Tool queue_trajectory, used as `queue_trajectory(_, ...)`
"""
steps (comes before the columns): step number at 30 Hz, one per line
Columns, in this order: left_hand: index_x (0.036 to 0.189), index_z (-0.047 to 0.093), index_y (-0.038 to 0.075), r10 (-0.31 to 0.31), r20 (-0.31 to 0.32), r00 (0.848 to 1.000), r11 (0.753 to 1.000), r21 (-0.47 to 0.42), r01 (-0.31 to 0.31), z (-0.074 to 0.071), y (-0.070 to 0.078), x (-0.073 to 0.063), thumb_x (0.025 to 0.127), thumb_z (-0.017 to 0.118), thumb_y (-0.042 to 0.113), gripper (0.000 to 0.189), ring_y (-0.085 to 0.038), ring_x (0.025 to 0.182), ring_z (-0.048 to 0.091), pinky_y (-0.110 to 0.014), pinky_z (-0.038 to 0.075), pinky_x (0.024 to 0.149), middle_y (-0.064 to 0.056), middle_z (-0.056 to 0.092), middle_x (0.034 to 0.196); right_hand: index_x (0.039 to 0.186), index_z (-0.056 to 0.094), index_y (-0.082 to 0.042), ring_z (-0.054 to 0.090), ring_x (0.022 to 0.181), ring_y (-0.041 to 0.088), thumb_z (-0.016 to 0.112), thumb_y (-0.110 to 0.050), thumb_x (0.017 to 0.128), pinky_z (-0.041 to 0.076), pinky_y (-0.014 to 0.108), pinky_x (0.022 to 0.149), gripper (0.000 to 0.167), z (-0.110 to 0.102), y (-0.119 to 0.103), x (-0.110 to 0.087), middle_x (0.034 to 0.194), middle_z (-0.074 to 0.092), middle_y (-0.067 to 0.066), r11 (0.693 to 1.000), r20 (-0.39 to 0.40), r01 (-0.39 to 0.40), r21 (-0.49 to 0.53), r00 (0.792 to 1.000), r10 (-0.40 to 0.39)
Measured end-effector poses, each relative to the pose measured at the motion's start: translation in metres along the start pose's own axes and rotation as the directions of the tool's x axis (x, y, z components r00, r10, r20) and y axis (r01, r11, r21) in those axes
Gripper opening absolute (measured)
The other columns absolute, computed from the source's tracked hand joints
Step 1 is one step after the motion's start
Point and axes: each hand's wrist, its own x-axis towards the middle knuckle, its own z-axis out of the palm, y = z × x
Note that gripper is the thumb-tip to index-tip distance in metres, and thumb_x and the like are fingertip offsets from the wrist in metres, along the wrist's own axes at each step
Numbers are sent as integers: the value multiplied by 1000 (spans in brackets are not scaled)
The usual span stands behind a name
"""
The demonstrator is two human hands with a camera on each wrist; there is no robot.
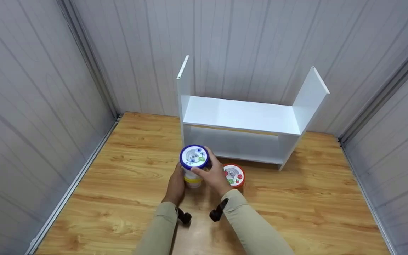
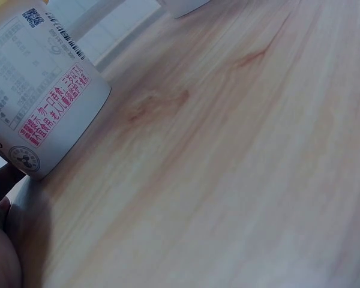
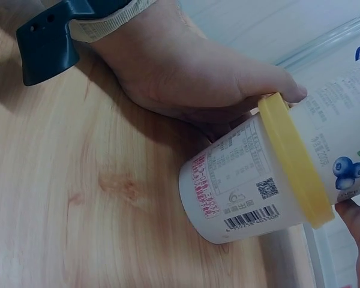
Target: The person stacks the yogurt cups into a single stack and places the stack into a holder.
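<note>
A tub with a yellow lid (image 3: 246, 180) stands on the wood-patterned surface, with a blueberry-printed, blue-lidded tub (image 1: 194, 157) stacked on top of it. My left hand (image 1: 175, 184) grips the yellow-lidded tub from its left side, its thumb at the lid's edge in the right wrist view. The right hand (image 1: 214, 175) holds the blue-lidded tub by its right side, near the lid. Just right of that hand stands a red-lidded tub (image 1: 234, 175), partly covered by it. In the left wrist view, the lower tub's printed label (image 2: 39, 78) shows.
A white two-level shelf (image 1: 241, 113) with tall side panels stands behind the tubs, near the back wall (image 1: 147, 53). Panelled walls with metal floor rails close off the left and right sides. Wood-patterned flooring (image 1: 119, 184) extends around the tubs.
</note>
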Motion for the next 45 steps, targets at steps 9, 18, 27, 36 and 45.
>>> queue_trajectory(9, 150, 40, 46, -42, 5, 999, 998, -40, 43, 1, -1, 2, 103, 24, 67, 54, -18, 137, 46, -51, 30, 118, 6, 54, 144, 162, 25, -22, 42, 143, 28, 83, -52, 79, 39, 42, 114, 106, 0, 1, 2, 161, 36, 11, 1000, -9, -23, -15, 1000, 23)
queue_trajectory(18, 154, 35, 42, -31, 3, 1000, 999, 12, 31, 1, -1, 3, 104, 22, 66, 57, -19, 141, 41, -52, 27, 119, 6, 50, 149, 162, 25, -25, 37, 146, 29, 84, -52, 77, 35, 43, 117, 107, -1, 1, 2, 162, 32, 10, 998, 1, -53, 14, 999, 53)
queue_trajectory(27, 156, 33, 38, -14, 14, 1000, 1000, 18, 14, 1, 0, 1, 104, 21, 65, 60, -21, 141, 42, -52, 27, 120, 3, 50, 150, 164, 12, -21, 29, 150, 29, 87, -46, 77, 26, 46, 122, 118, -12, -1, 2, 164, 28, 11, 999, 35, 15, 45, 999, -17)
queue_trajectory(36, 156, 34, 36, 24, 29, 999, 999, 32, -25, 1, 1, 1, 106, 21, 61, 57, -23, 142, 41, -52, 25, 120, 1, 50, 151, 163, 12, -15, 23, 152, 25, 84, -28, 85, 16, 51, 124, 108, -41, -17, -4, 165, 29, 5, 995, 69, 94, 37, 993, -96)
queue_trajectory(45, 158, 31, 33, -7, 9, 1000, 999, 46, 6, 1, 0, 0, 106, 21, 62, 61, -27, 145, 37, -54, 22, 121, -2, 46, 154, 160, 28, -14, 29, 150, 24, 84, -34, 84, 19, 55, 122, 96, -76, -15, -17, 160, 39, 0, 989, 10, 150, -3, 989, -150)
